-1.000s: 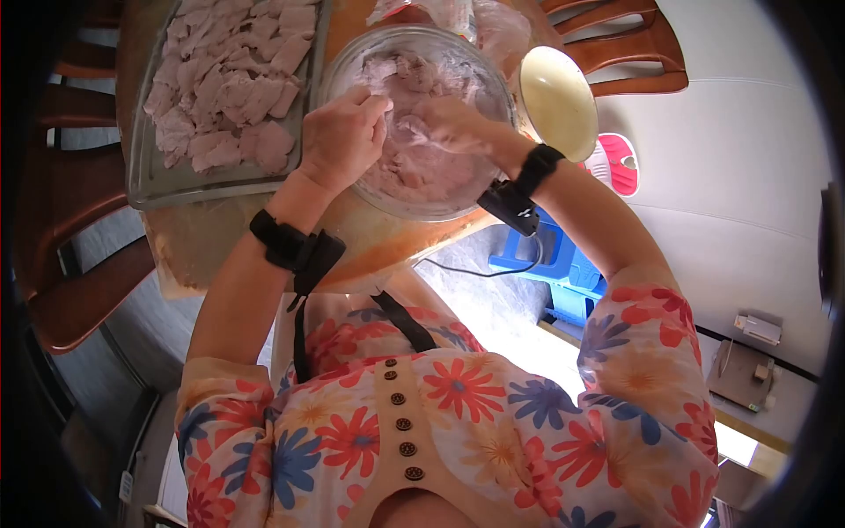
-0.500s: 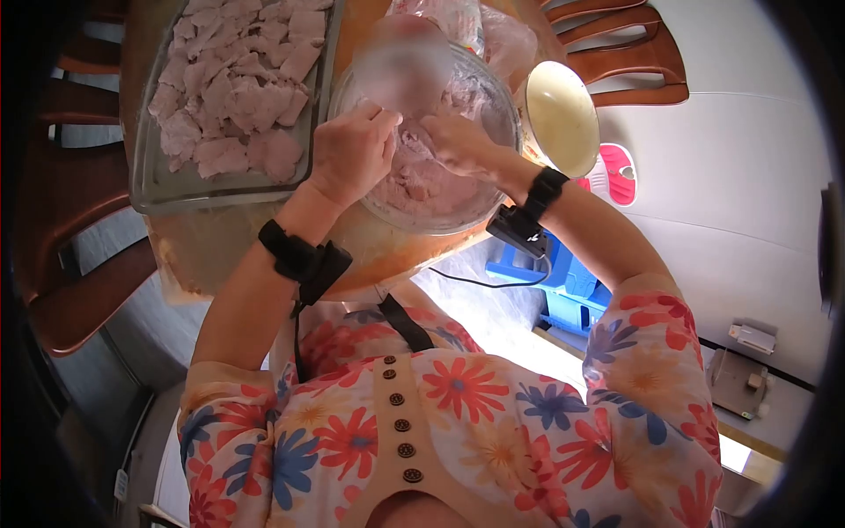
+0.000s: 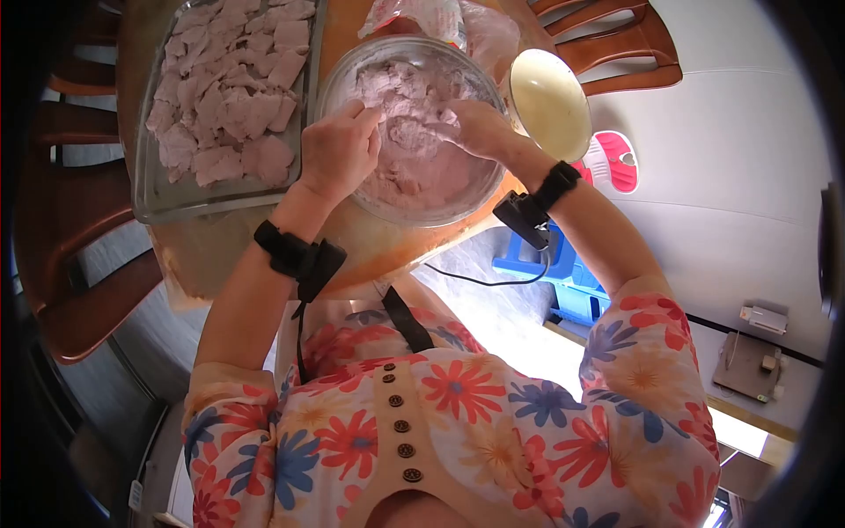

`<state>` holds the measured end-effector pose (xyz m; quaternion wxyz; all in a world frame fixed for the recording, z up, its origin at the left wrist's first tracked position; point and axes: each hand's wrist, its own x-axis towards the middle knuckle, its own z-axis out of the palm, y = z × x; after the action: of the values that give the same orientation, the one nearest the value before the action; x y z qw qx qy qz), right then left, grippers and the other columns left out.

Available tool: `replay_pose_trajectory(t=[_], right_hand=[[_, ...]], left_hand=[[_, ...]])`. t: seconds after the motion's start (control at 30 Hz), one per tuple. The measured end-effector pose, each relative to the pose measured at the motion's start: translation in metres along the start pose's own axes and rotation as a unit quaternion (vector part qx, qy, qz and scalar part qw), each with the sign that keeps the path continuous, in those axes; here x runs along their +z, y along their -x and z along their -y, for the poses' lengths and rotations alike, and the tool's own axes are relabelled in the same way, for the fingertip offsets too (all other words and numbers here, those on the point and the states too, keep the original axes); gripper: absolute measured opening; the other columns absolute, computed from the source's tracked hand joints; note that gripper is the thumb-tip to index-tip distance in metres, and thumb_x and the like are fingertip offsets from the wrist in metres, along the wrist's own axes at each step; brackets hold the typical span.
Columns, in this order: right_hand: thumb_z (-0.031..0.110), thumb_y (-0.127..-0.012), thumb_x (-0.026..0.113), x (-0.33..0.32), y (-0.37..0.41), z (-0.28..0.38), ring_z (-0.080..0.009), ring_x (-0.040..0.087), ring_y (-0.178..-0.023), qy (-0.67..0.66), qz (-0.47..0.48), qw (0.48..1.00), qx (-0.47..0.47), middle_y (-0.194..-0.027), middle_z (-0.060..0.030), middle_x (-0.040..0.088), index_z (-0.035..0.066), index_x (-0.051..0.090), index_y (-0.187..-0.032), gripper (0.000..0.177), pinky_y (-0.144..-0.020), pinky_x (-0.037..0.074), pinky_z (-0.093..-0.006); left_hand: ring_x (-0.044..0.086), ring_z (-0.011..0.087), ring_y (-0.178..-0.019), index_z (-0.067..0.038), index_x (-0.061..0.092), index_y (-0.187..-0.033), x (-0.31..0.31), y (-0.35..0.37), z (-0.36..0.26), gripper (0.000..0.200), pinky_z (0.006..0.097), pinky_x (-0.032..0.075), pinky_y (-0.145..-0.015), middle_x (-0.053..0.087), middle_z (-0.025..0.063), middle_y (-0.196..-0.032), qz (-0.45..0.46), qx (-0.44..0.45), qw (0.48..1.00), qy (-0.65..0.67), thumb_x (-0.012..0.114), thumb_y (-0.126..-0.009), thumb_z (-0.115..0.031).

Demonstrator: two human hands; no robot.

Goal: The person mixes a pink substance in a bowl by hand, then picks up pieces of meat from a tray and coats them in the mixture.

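A clear glass bowl [image 3: 348, 66] on the round wooden table holds a pale pink-purple lumpy mass [image 3: 414, 92]. Both my hands are inside it. My left hand [image 3: 339, 150] is at the bowl's near left side, fingers pinched together on a bit of the mass. My right hand [image 3: 480, 128] comes in from the right and grips the mass with its fingertips. Both wrists wear black bands. Left of the bowl, a rectangular glass tray [image 3: 176, 204] is filled with several flat pale pink slices [image 3: 224, 88].
A cream round dish [image 3: 550, 101] leans by the bowl's right side. A plastic bag [image 3: 458, 18] lies behind the bowl. Wooden chairs [image 3: 616, 53] stand around the table [image 3: 387, 242]. A blue stool [image 3: 563, 273] and a pink object [image 3: 616, 163] are on the floor.
Both hands stayed in the bowl. My right hand shifted a little further over the mass, and my left fingers stayed pinched at the near left side.
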<state>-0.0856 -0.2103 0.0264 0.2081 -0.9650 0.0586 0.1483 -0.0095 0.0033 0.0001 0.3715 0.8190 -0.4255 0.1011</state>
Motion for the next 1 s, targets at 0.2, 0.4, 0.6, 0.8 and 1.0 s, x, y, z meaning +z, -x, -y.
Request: replay_pose_trajectory(t=[0.2,0.4,0.6,0.8,1.0], right_hand=[[0.036,-0.081,0.061,0.017,-0.005,0.010,-0.0337,0.060,-0.093,-0.113,-0.044,0.992,-0.018,-0.100,-0.0156,0.063,0.010,0.061,-0.105,0.035,-0.079,0.046,-0.0398],[0.022,-0.076,0.067,-0.002,0.001,0.018,-0.0302,0.060,-0.084,0.023,-0.101,0.993,-0.048,-0.091,-0.0098,0.061,0.008,0.058,-0.097,0.026,-0.073,0.047,-0.0376],[0.021,-0.083,0.055,0.001,0.008,0.021,-0.0335,0.059,-0.079,0.085,-0.054,0.989,-0.108,-0.083,-0.0127,0.060,0.006,0.056,-0.089,0.016,-0.069,0.046,-0.0416],[0.015,-0.080,0.052,0.038,-0.036,0.030,-0.0322,0.062,-0.083,0.145,0.039,0.981,-0.123,-0.085,-0.0128,0.065,0.009,0.066,-0.087,0.017,-0.069,0.049,-0.0434],[0.009,-0.077,0.051,0.039,-0.037,0.040,-0.0324,0.063,-0.080,0.159,0.021,0.987,-0.019,-0.083,-0.0176,0.065,0.006,0.067,-0.085,0.019,-0.064,0.049,-0.0431]], left_hand=[[0.060,0.0252,-0.068,-0.011,0.061,-0.084,0.002,-0.001,0.002,0.011,0.0357,0.049,-0.057,0.057,0.0036,-0.076,-0.007,0.006,1.000,-0.002,0.061,-0.073,-0.009],[0.060,0.0239,-0.068,-0.012,0.062,-0.083,0.003,-0.002,0.003,0.010,0.0342,0.049,-0.057,0.058,0.0026,-0.077,-0.016,0.011,1.000,-0.006,0.062,-0.073,-0.009],[0.060,0.0233,-0.067,-0.012,0.062,-0.082,0.002,-0.002,0.002,0.010,0.0336,0.049,-0.056,0.058,0.0020,-0.076,-0.023,0.011,1.000,-0.005,0.062,-0.073,-0.009],[0.060,0.0234,-0.066,-0.013,0.062,-0.084,0.001,-0.004,0.003,0.012,0.0341,0.048,-0.055,0.058,0.0017,-0.076,-0.026,0.014,1.000,0.010,0.061,-0.073,-0.008],[0.060,0.0248,-0.067,-0.012,0.062,-0.085,0.002,-0.002,0.001,0.014,0.0351,0.048,-0.056,0.058,0.0027,-0.077,-0.035,0.024,0.999,0.015,0.061,-0.072,-0.007]])
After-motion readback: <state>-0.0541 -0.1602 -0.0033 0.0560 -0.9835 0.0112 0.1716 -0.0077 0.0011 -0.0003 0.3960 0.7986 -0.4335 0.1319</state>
